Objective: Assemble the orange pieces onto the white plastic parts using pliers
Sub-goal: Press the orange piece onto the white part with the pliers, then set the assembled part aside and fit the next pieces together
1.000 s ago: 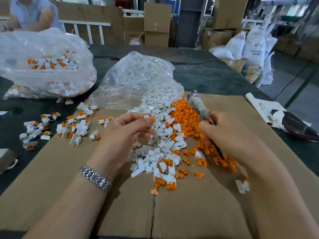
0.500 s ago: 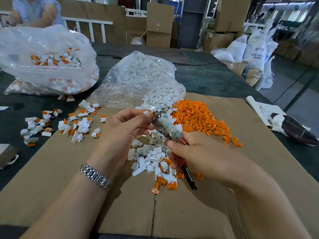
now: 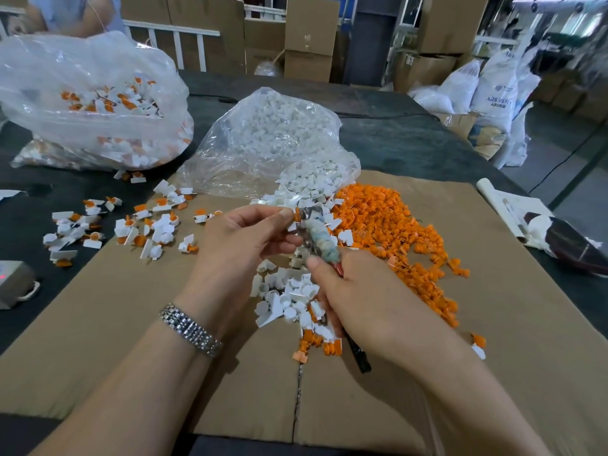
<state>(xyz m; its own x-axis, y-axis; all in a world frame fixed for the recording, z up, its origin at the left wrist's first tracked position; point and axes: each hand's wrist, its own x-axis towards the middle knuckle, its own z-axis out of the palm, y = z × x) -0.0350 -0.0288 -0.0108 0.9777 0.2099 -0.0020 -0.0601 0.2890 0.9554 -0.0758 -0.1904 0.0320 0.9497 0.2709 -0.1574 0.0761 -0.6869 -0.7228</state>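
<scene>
My left hand (image 3: 245,240) pinches a small white part with an orange piece (image 3: 297,214) at its fingertips. My right hand (image 3: 358,301) grips the pliers (image 3: 317,236), whose cloth-wrapped jaws meet that part; the black handle end (image 3: 360,357) sticks out below my palm. A heap of loose white plastic parts (image 3: 289,297) lies on the cardboard (image 3: 131,324) under my hands. A pile of orange pieces (image 3: 394,232) spreads to the right.
A clear bag of white parts (image 3: 273,143) lies open behind the heaps. Assembled white-and-orange parts (image 3: 141,225) are scattered at the left, with more in a big clear bag (image 3: 92,103). A grey device (image 3: 13,281) sits at the left edge, rolled paper (image 3: 513,209) on the right.
My right hand lifted the pliers out of the orange pile and brought their jaws left to the part in my left hand. They have held there for half a second.
</scene>
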